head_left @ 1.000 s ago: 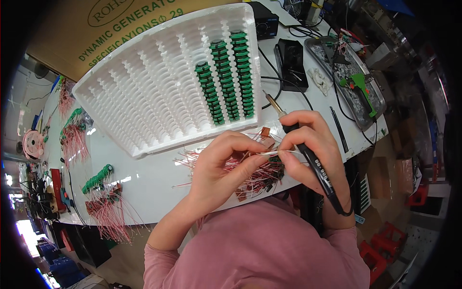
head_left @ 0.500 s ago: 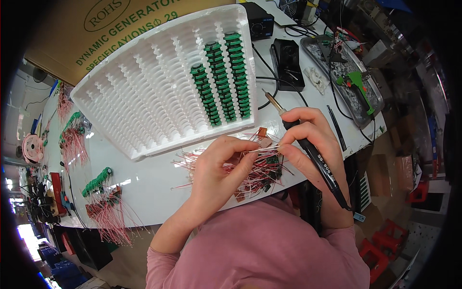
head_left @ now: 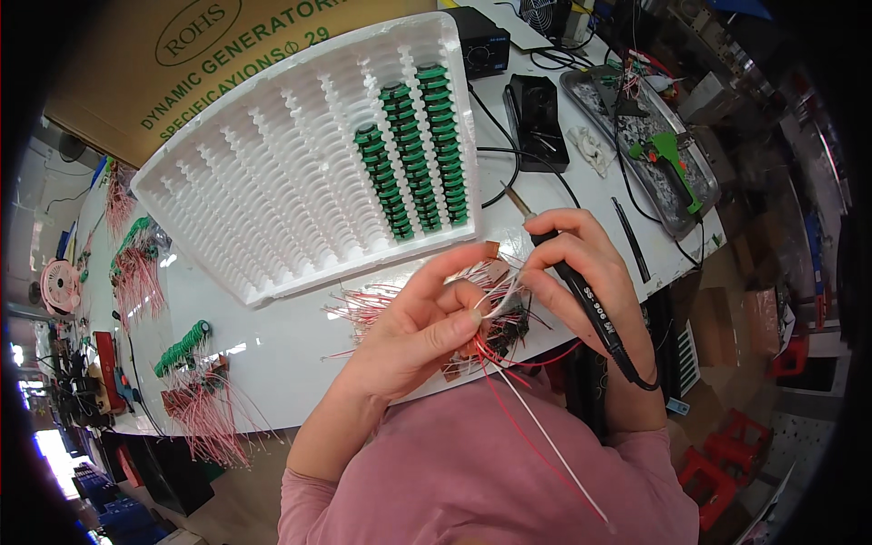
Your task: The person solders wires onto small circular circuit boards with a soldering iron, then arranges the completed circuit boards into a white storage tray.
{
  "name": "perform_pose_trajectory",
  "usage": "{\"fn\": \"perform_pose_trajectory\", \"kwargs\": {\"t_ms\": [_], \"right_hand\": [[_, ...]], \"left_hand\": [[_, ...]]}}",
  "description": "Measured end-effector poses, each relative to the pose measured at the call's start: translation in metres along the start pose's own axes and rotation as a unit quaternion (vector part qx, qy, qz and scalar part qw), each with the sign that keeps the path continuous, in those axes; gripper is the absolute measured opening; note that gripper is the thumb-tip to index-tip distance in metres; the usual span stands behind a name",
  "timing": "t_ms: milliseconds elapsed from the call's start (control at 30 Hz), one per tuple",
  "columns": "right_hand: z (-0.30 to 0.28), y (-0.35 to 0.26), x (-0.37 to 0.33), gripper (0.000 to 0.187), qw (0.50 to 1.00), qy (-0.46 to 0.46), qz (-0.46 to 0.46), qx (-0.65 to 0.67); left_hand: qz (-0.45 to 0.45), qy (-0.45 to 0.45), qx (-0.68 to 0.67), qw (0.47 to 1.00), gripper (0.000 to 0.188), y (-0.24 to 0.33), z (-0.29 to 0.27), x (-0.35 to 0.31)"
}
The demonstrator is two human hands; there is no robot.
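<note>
My right hand [head_left: 595,272] is wrapped round a black soldering iron [head_left: 586,295], its metal tip angled up and away to the left. Thumb and forefinger of that hand also pinch white wire near the iron. Just left of it, my left hand [head_left: 422,331] is closed with its thumb on a bunch of red and white wires [head_left: 486,341]; its forefinger is stretched out. A long white wire and a red one trail from there down over my pink top. Beneath both hands lies a pile of red and white wires [head_left: 363,304] with dark parts, partly hidden.
A white foam tray [head_left: 272,182] holds rows of green-and-black round parts [head_left: 413,159]. Right of it stand a black iron holder [head_left: 540,118], a metal tray [head_left: 581,86] with a green glue gun [head_left: 677,168], and black tweezers [head_left: 631,238]. More wired green parts [head_left: 182,345] lie left.
My left thumb has shifted down the wires and its forefinger has straightened. Red and white wires now hang from the left hand over my top. The iron stays in my right hand.
</note>
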State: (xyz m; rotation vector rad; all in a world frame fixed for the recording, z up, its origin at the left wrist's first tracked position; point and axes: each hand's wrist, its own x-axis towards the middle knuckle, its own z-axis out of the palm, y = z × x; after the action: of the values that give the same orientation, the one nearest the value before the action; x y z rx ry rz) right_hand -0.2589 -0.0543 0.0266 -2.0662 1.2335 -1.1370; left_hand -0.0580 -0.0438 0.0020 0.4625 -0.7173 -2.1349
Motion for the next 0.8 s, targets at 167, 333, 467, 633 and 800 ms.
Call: {"fn": "perform_pose_trajectory", "kwargs": {"t_ms": [167,333,467,633,800], "right_hand": [[-0.004,-0.006,-0.003,0.013,1.000,-0.018,0.019,-0.014],[-0.005,-0.007,-0.007,0.013,1.000,-0.004,0.023,-0.011],[-0.010,-0.011,-0.006,0.015,0.999,0.003,0.014,-0.038],[-0.031,-0.026,0.000,0.011,0.966,0.231,0.020,-0.118],[-0.069,-0.006,-0.020,0.014,0.912,0.399,-0.094,-0.019]], "left_hand": [[-0.048,-0.004,0.096,0.994,0.035,0.011,0.007,-0.004],[0.030,0.060,0.295,0.953,0.018,0.007,0.003,-0.004],[0.055,0.056,0.295,0.952,0.013,-0.001,0.003,-0.007],[0.141,0.124,0.426,0.885,0.009,-0.003,0.001,-0.011],[0.167,0.101,0.484,0.853,0.009,0.002,-0.005,-0.018]]}}
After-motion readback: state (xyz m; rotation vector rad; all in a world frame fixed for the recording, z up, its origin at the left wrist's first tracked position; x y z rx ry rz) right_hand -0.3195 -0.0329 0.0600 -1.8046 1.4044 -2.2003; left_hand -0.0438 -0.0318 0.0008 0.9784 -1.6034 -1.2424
